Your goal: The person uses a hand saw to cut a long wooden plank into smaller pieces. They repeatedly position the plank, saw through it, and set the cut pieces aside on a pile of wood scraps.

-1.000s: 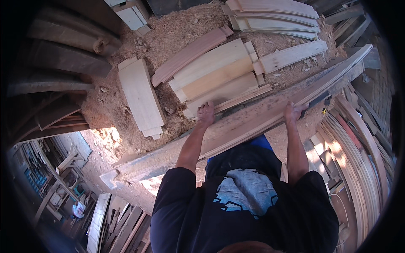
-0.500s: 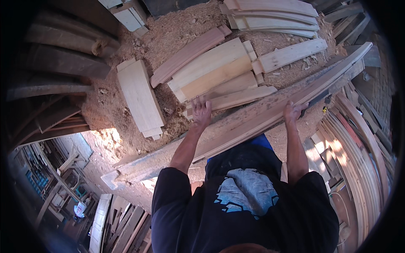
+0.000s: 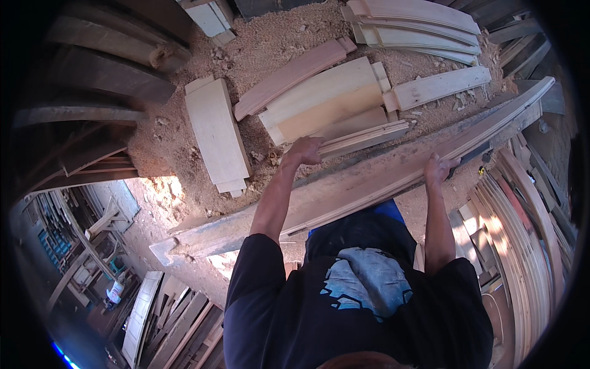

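Two of my hands grip one long, dusty grey wooden plank (image 3: 362, 184) running from 8 o'clock to 2 o'clock across the sawdust floor (image 3: 184, 147). At 12 o'clock lie pale curved boards (image 3: 326, 104). Left hand (image 3: 303, 150) curls fingers over the plank's far edge; right hand (image 3: 439, 169) clasps it likewise.

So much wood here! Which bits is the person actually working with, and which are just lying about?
In hand:
- long plank, across the front of the person
- left hand, on the plank's far edge
- right hand, gripping the plank

Lying about:
- short board on the sawdust
- pale panels
- curved slats
- stacked strips at the right
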The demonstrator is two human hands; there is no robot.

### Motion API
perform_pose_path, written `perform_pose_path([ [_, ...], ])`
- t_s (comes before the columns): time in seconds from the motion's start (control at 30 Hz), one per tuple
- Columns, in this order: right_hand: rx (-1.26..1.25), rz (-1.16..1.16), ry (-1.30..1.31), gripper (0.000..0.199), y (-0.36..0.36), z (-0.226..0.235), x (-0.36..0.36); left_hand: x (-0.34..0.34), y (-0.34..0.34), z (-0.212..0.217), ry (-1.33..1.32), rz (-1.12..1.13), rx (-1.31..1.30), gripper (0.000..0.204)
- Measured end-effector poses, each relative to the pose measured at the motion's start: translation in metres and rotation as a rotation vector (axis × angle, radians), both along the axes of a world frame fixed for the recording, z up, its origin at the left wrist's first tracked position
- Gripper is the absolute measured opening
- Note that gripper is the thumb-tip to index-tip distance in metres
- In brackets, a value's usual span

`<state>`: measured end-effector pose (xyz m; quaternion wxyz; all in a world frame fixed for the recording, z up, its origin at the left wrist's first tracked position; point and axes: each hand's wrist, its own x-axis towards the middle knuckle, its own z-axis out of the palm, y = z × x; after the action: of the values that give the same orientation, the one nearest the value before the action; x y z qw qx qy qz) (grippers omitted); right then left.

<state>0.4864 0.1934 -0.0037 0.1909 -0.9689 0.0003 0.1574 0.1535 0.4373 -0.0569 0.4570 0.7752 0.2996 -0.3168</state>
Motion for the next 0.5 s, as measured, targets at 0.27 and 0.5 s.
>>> perform_pose_path([
  [0.27,0.033,0.020,-0.034,0.099,-0.007,-0.005,0.001,-0.081,0.002,0.008,-0.089,0.287,0.133,0.069],
  [0.5,0.050,0.070,-0.136,0.099,-0.025,-0.027,0.009,-0.069,-0.012,0.039,0.121,0.503,0.279,0.071],
])
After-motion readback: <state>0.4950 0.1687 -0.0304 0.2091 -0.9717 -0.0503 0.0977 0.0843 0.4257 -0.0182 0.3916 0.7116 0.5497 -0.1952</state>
